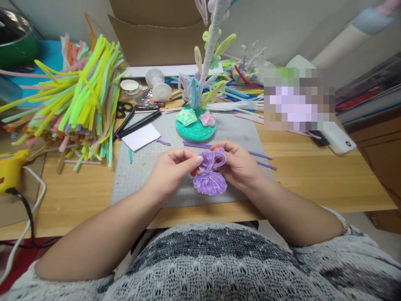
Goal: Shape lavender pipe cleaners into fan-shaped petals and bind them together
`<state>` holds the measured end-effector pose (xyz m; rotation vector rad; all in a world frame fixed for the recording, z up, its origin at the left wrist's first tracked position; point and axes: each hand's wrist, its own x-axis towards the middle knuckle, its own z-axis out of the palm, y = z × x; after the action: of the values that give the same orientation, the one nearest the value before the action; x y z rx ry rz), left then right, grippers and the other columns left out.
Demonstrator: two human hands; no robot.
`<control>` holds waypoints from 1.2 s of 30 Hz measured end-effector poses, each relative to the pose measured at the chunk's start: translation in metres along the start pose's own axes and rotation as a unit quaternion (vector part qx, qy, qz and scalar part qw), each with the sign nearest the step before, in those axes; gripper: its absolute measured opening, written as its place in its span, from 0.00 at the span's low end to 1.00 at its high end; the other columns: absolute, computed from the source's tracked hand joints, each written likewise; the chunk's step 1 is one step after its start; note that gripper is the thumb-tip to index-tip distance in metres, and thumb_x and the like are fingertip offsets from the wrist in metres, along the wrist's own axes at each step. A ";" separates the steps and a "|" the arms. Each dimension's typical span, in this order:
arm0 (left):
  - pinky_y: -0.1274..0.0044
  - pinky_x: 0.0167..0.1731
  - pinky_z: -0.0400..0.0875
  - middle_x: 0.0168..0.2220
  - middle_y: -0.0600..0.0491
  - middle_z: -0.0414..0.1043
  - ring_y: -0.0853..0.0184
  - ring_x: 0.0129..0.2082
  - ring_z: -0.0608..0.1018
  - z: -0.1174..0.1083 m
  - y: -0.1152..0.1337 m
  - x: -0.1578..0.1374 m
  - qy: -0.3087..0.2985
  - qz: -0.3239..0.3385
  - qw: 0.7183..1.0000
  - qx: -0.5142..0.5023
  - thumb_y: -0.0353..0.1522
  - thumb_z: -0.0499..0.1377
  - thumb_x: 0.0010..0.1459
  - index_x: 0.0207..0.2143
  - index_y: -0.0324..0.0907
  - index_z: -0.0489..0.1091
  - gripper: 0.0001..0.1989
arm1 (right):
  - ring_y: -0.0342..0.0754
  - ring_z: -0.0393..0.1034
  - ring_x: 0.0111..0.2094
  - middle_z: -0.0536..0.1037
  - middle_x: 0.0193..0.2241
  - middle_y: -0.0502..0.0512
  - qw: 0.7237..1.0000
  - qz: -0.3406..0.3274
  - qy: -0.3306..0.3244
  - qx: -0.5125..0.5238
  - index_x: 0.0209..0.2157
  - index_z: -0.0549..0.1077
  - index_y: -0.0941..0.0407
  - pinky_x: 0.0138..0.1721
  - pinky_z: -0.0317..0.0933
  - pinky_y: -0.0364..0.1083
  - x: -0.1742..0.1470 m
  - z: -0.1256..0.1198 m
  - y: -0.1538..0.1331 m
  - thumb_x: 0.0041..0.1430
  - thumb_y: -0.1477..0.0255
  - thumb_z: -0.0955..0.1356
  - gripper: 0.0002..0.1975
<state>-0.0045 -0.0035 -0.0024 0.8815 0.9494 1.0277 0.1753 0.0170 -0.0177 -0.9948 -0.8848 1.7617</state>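
Between my two hands is a purple pipe-cleaner piece (210, 184), with a rounded, fan-like lower part and loops at the top. My left hand (178, 165) pinches its upper left side between thumb and fingers. On the other side, my right hand (236, 165) grips the loop at the upper right; some of its fingertips are hidden behind the piece. Loose purple pipe cleaners (261, 155) lie on the grey cutting mat (140, 184) just beyond my hands. Behind them stands a pipe-cleaner plant with a white stem (210, 46) on a round green base (196, 131).
At the left is a big bundle of coloured pipe cleaners (84, 92), with a yellow glue gun (12, 169) and its cord nearer me. Black scissors (123, 109), markers (140, 123), a white card (140, 137) and a spool (159, 85) lie behind the mat. A white lamp base (340, 140) stands right.
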 end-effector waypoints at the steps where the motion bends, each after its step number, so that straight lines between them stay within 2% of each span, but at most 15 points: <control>1: 0.81 0.26 0.67 0.20 0.56 0.73 0.75 0.21 0.72 0.001 -0.001 0.000 0.001 0.000 1.000 0.003 0.34 0.69 0.47 0.23 0.39 0.74 0.09 | 0.38 0.69 0.21 0.76 0.22 0.45 0.997 0.051 -0.012 0.050 0.28 0.75 0.56 0.25 0.66 0.38 0.000 0.001 0.002 0.41 0.69 0.78 0.12; 4: 0.81 0.26 0.67 0.19 0.56 0.73 0.75 0.21 0.72 0.003 -0.002 0.000 0.008 -0.005 1.000 0.009 0.34 0.69 0.46 0.23 0.39 0.74 0.09 | 0.39 0.71 0.23 0.77 0.22 0.46 0.984 0.131 -0.040 0.116 0.29 0.75 0.57 0.29 0.69 0.39 0.000 0.003 0.007 0.39 0.73 0.78 0.14; 8: 0.82 0.25 0.67 0.19 0.57 0.73 0.76 0.20 0.71 0.003 -0.002 0.000 0.014 -0.010 1.000 0.009 0.34 0.70 0.45 0.23 0.39 0.74 0.09 | 0.42 0.75 0.28 0.80 0.27 0.52 0.973 0.159 -0.111 0.129 0.32 0.76 0.60 0.35 0.71 0.41 -0.001 0.005 0.012 0.46 0.72 0.76 0.11; 11: 0.82 0.25 0.66 0.19 0.57 0.73 0.76 0.20 0.71 0.003 -0.001 0.000 0.010 -0.008 1.000 0.006 0.35 0.70 0.45 0.23 0.39 0.74 0.10 | 0.41 0.76 0.30 0.81 0.29 0.53 0.966 0.166 -0.137 0.142 0.33 0.76 0.61 0.37 0.71 0.40 -0.002 0.006 0.012 0.47 0.72 0.76 0.11; 18: 0.81 0.26 0.66 0.19 0.56 0.73 0.75 0.21 0.71 0.003 0.000 0.000 0.008 -0.007 1.000 -0.004 0.34 0.70 0.45 0.23 0.39 0.74 0.09 | 0.42 0.75 0.30 0.79 0.27 0.50 0.972 0.148 -0.131 0.130 0.33 0.74 0.58 0.37 0.71 0.41 0.000 0.000 0.014 0.43 0.73 0.77 0.15; 23: 0.79 0.26 0.67 0.19 0.56 0.72 0.74 0.21 0.71 0.003 0.002 -0.002 0.009 -0.017 1.000 -0.001 0.36 0.69 0.45 0.23 0.39 0.74 0.10 | 0.44 0.74 0.30 0.78 0.25 0.48 0.976 0.153 -0.125 0.094 0.31 0.72 0.57 0.36 0.70 0.44 0.000 -0.002 0.012 0.42 0.69 0.78 0.16; 28: 0.79 0.26 0.67 0.19 0.56 0.72 0.74 0.20 0.71 0.005 0.003 -0.001 -0.001 -0.045 0.999 -0.017 0.36 0.70 0.43 0.22 0.38 0.73 0.11 | 0.43 0.72 0.25 0.73 0.19 0.44 0.983 0.125 -0.114 0.068 0.25 0.67 0.55 0.31 0.68 0.44 -0.002 -0.002 0.010 0.41 0.68 0.79 0.17; 34: 0.81 0.26 0.66 0.18 0.56 0.72 0.75 0.20 0.71 0.005 0.001 -0.001 -0.010 -0.055 0.998 -0.025 0.36 0.70 0.44 0.21 0.38 0.73 0.12 | 0.42 0.73 0.23 0.76 0.21 0.45 0.991 0.072 -0.103 0.051 0.24 0.67 0.56 0.29 0.67 0.43 -0.003 0.000 0.012 0.37 0.66 0.80 0.21; 36: 0.81 0.26 0.66 0.18 0.56 0.72 0.75 0.20 0.71 0.004 0.000 -0.001 -0.011 -0.054 0.998 -0.030 0.36 0.70 0.44 0.21 0.38 0.72 0.12 | 0.42 0.74 0.25 0.77 0.23 0.45 0.991 0.063 -0.103 0.051 0.28 0.68 0.55 0.30 0.68 0.43 -0.004 0.002 0.012 0.38 0.66 0.80 0.20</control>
<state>-0.0006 -0.0052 -0.0010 0.7820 0.9324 0.9471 0.1710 0.0087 -0.0260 -0.8275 -0.8656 2.0237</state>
